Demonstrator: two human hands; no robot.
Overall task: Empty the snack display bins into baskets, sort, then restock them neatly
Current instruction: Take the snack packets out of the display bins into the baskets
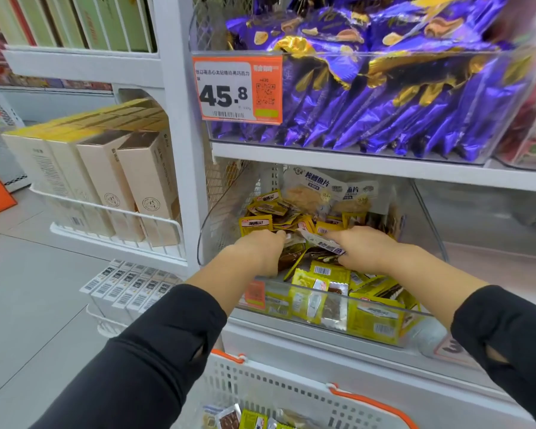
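A clear plastic bin (384,323) on the lower shelf holds several small yellow snack packets (322,274) and larger white fish-slice packs (316,187) at the back. Both my hands reach into it. My left hand (257,252) lies palm down on the pile, its fingertips curled into the packets. My right hand (359,249) grips a white packet (325,243) between fingers and thumb. Below, a white basket (276,388) with orange handles has a few packets in it.
Above sits a clear bin of purple snack bags (384,97) with an orange price tag (237,89) reading 45.8. Beige boxes (130,181) fill a wire rack to the left, more boxes (127,286) beneath. Grey floor lies at the left.
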